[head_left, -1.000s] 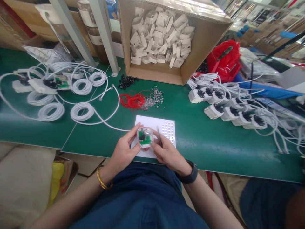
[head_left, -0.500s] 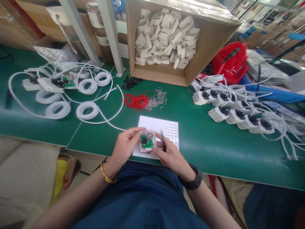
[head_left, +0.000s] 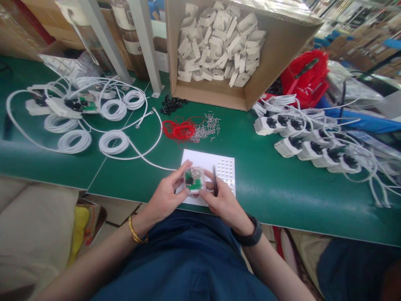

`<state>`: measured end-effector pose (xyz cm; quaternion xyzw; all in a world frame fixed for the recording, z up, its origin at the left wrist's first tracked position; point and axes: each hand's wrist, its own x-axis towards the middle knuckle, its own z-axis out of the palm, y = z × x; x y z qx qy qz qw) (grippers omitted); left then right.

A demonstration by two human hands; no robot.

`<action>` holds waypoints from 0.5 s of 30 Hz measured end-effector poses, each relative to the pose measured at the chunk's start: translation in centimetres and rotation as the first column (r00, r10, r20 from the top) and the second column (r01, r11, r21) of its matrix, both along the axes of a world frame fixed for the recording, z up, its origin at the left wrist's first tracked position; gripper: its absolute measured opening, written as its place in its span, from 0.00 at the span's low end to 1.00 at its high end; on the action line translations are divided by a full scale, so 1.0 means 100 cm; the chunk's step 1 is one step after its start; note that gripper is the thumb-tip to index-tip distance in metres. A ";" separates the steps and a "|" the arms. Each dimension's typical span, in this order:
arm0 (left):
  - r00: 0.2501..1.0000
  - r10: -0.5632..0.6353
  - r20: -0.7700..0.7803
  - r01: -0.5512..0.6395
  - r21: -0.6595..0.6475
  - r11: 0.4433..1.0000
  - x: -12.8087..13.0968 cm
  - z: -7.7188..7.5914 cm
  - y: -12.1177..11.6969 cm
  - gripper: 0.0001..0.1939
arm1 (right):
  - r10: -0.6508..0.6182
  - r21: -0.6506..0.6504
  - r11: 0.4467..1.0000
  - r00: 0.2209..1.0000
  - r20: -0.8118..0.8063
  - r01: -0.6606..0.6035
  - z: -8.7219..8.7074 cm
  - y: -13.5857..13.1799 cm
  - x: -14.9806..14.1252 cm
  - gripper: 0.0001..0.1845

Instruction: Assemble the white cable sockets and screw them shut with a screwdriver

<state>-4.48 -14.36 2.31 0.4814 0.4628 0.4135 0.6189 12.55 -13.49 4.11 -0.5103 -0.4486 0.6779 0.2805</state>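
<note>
Between my two hands is a small square housing [head_left: 194,180] with a clear rim, a green circuit board and a round part showing inside. My left hand [head_left: 167,190] grips its left side, thumb at the lower corner and fingers at the upper one. On the right side, my right hand [head_left: 222,195] closes on the housing and also keeps a dark, slim tweezer-like tool [head_left: 214,179] upright among its fingers. Below the housing lies a white sheet [head_left: 200,157] with rows of small pale stickers [head_left: 225,171]. A white cable [head_left: 150,161] runs to the housing from the left.
Behind are red rings [head_left: 179,130], small metal screws [head_left: 208,127] and black parts [head_left: 171,104]. A cardboard box [head_left: 213,97] holds white housings. Coiled white cables [head_left: 114,142] lie left; several white units with black fittings [head_left: 313,150] stand right, near a red bag [head_left: 305,79].
My left hand has shifted its grip, with the thumb now lower on the housing's left corner. The housing has moved slightly up. My right hand still holds the dark tool.
</note>
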 end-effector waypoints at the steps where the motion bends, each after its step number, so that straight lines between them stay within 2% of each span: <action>1: 1.000 0.005 -0.002 -0.005 0.002 1.000 0.002 -0.001 -0.001 0.35 | -0.020 0.011 1.000 1.000 0.004 0.020 -0.003 0.000 -0.002 0.35; 6: 0.998 0.019 -0.058 -0.017 0.039 0.999 0.007 -0.001 -0.003 0.37 | -0.109 0.013 0.994 0.992 -0.056 0.110 -0.010 -0.001 -0.007 0.38; 12: 0.996 -0.029 -0.083 0.034 0.049 0.998 0.004 -0.002 0.000 0.37 | -0.012 -0.028 1.000 0.990 -0.141 0.008 -0.002 0.002 0.003 0.34; 15: 0.994 -0.038 -0.106 0.046 0.074 0.996 0.004 -0.003 0.002 0.35 | -0.009 -0.055 0.998 0.987 -0.159 0.000 -0.002 0.003 0.008 0.34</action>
